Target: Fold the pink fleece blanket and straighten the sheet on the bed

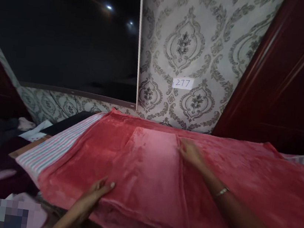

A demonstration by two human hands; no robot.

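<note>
A red plush blanket (258, 180) is spread over a raised surface, with a folded panel of it (150, 166) lying in the middle. My left hand (99, 191) rests at the near left edge of that panel, thumb on top and fingers curled round the fabric's edge. My right hand (190, 152) reaches forward and lies flat on the far right corner of the panel, fingers stretched out. A bracelet (222, 191) sits on my right wrist.
A striped cloth (55, 146) pokes out under the blanket's left side. Mixed clothes (0, 139) are piled at the left. Behind stand a dark screen (62, 31), patterned wallpaper with a "277" label (183, 83), and a dark red wooden door (292, 72).
</note>
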